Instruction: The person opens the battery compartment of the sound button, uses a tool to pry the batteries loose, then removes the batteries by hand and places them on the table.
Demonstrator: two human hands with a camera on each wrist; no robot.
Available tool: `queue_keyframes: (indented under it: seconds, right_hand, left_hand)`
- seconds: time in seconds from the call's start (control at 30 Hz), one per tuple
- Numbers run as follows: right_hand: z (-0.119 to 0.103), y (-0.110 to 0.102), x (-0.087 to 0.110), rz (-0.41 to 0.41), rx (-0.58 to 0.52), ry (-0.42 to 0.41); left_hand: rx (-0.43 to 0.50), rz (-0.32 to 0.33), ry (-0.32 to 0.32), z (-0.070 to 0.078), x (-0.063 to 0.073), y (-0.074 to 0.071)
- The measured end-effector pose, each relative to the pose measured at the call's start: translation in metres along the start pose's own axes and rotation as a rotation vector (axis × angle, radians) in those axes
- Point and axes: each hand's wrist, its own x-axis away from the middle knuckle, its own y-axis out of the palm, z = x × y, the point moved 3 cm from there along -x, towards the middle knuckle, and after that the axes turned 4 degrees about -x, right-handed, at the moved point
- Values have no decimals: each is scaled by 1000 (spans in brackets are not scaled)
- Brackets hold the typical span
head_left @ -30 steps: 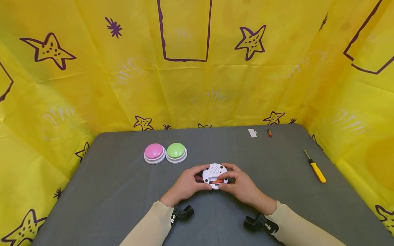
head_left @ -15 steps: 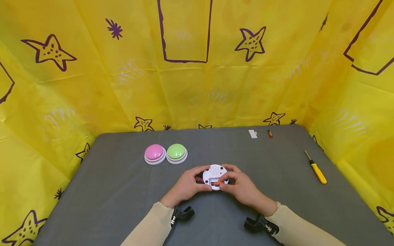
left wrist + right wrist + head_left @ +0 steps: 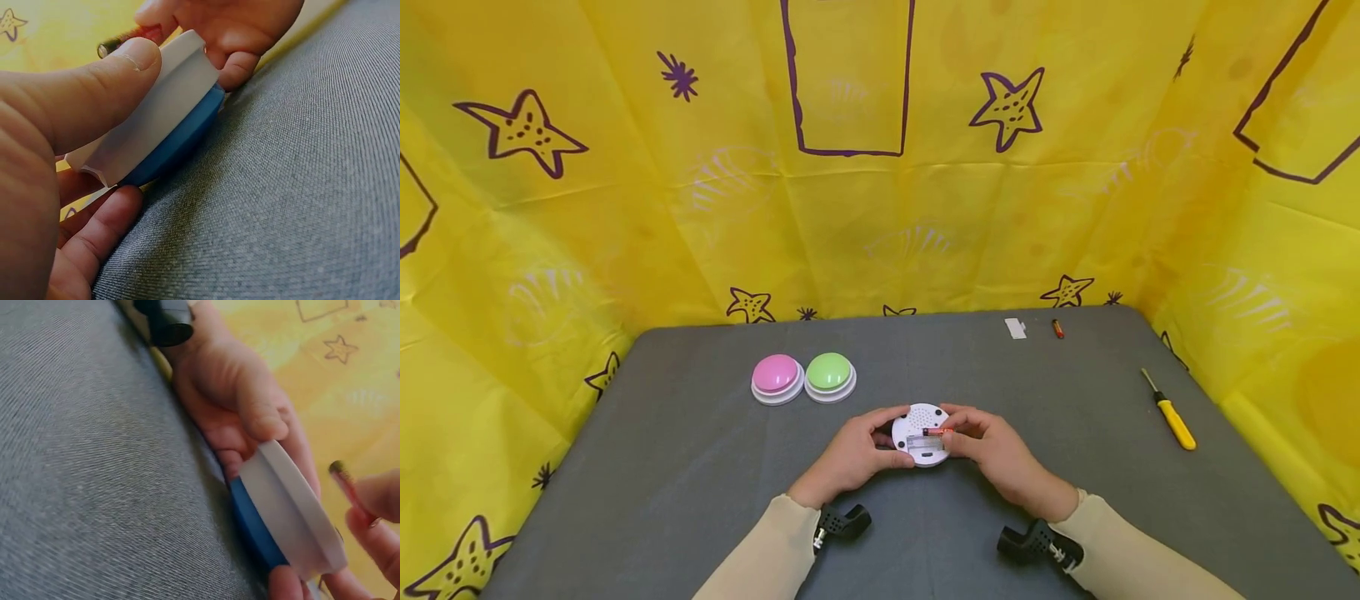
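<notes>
A round button buzzer (image 3: 921, 417) is held upside down low over the table, its white base up with speaker holes and an uncovered battery slot (image 3: 927, 444). In the left wrist view its blue dome (image 3: 181, 140) faces the cloth. My left hand (image 3: 853, 450) grips the left rim, thumb on the base, fingers underneath. Between thumb and index finger, my right hand (image 3: 1003, 462) pinches a small red battery (image 3: 350, 490) with a dark end, just above the slot. Other right fingers (image 3: 284, 584) support the buzzer from below. The slot's bare floor shows.
Pink (image 3: 776, 375) and green (image 3: 828, 372) domed buzzers stand side by side at the back left. A white battery cover (image 3: 1016, 328) and another red battery (image 3: 1057, 328) lie at the far right. A yellow-handled screwdriver (image 3: 1172, 418) lies near the right edge. Yellow cloth (image 3: 850, 233) walls the table.
The red battery, earlier lying in the slot under my right fingers, has come up out of it in their pinch. My left hand and the buzzer have stayed nearly in place.
</notes>
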Motion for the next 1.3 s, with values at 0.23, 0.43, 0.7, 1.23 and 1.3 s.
queue_keyframes:
  seconds: [0.23,0.43,0.7,1.23,1.3]
  right_hand:
    - [3,-14,-5,-10,-314,47]
    - [7,-28,-11,-37,-511,43]
    - [9,-33,-12,-51,-594,36]
    - [8,-35,-11,34,-595,83]
    - [8,-35,-11,32,-600,81]
  left_hand:
    - [-1,5,-12,-1,0,0]
    - [-27,5,-5,-1,0,0]
    - [-29,10,2,1,3,-1]
    - [-45,1,-4,2,3,-2]
    - [-41,1,-3,1,3,-1]
